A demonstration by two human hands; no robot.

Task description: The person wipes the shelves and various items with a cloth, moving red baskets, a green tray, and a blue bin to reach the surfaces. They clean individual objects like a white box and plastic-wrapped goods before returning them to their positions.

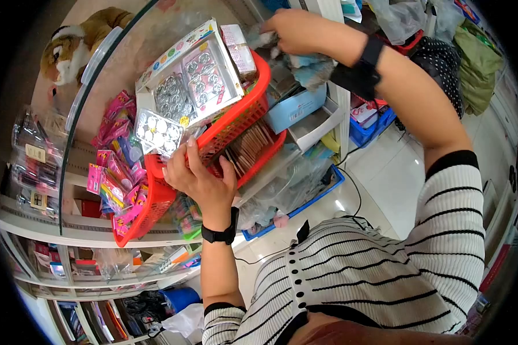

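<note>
My left hand [201, 181] rests on the rim of a red basket [236, 122], its fingers bent over the edge beside a clear pack of round silver pieces [158, 133]. In that basket lies an open white box [193, 80] with more such packs. Up at the top, my right hand [296, 34] is closed on a grey and blue fluffy cloth [309, 68], which hangs over the shelf beside a light blue box [296, 110].
Another red basket [141, 221] with pink packets stands at the left on the glass shelf. A plush toy [69, 52] sits at the upper left. Below are a blue tray [296, 213] with plastic bags, a black cable and lower shelves of goods.
</note>
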